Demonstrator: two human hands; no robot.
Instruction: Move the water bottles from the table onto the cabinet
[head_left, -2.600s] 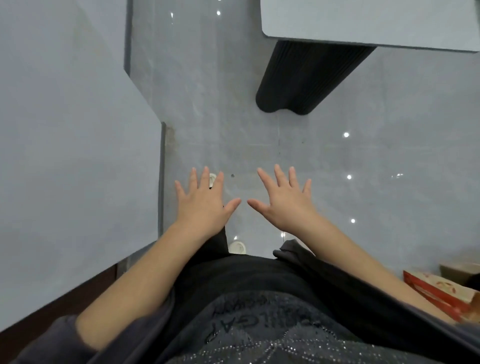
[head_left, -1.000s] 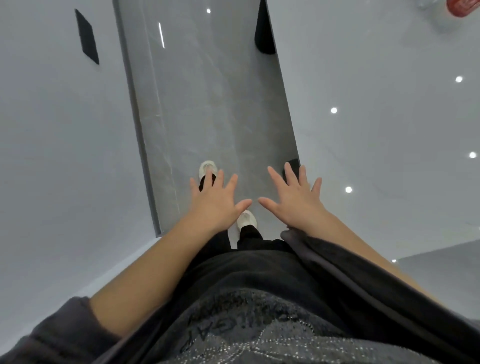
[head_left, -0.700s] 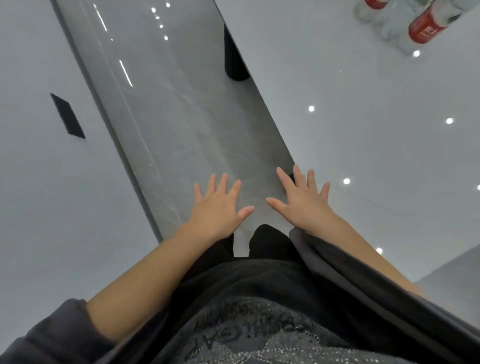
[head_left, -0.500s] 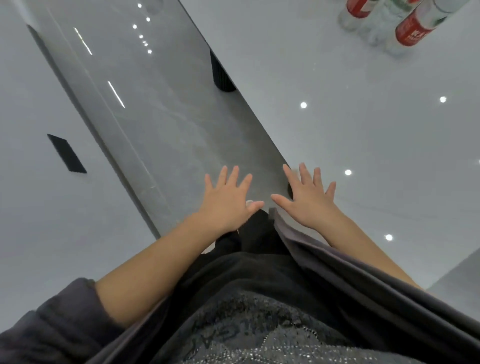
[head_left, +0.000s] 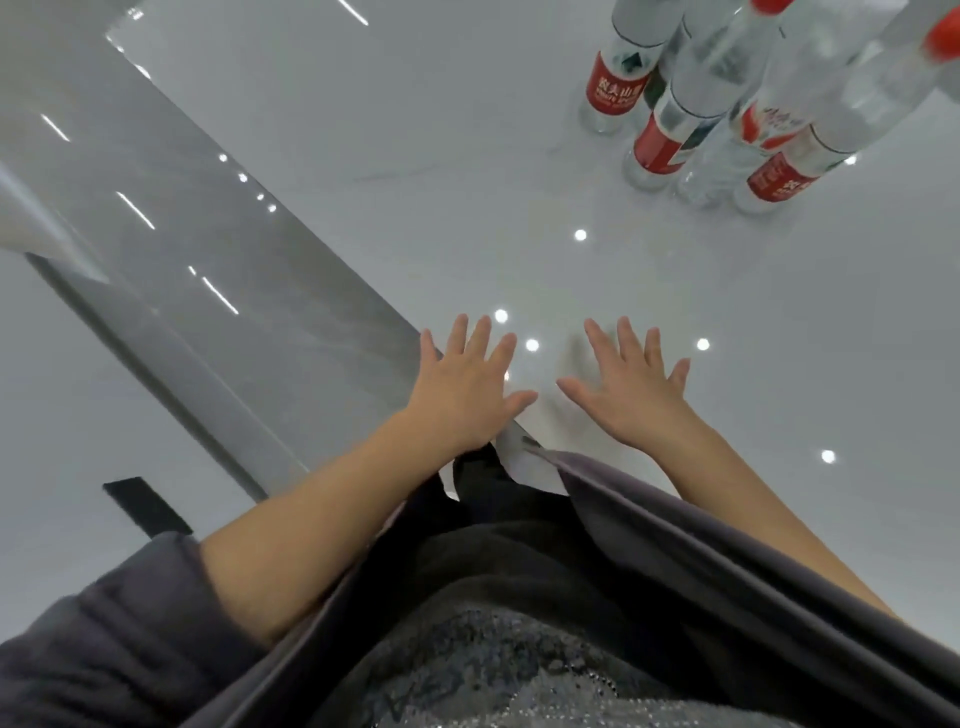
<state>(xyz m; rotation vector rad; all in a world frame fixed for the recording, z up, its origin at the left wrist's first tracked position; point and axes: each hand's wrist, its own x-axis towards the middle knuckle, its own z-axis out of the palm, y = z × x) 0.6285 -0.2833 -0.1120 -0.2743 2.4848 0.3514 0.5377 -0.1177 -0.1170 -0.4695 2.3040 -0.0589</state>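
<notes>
Transfer not begun. Left hand (head_left: 462, 395) and right hand (head_left: 631, 397) hover with fingers spread, holding nothing. Water bottles (head_left: 662, 143) stand clustered on the counter (head_left: 467, 182), well beyond the right fingers; all are left to carry.

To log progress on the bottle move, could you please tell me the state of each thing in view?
Bottles: upright, clustered on the table, not held.
Table: bears the bottles.
Left hand: open, holds nothing.
Right hand: open, holds nothing.
</notes>
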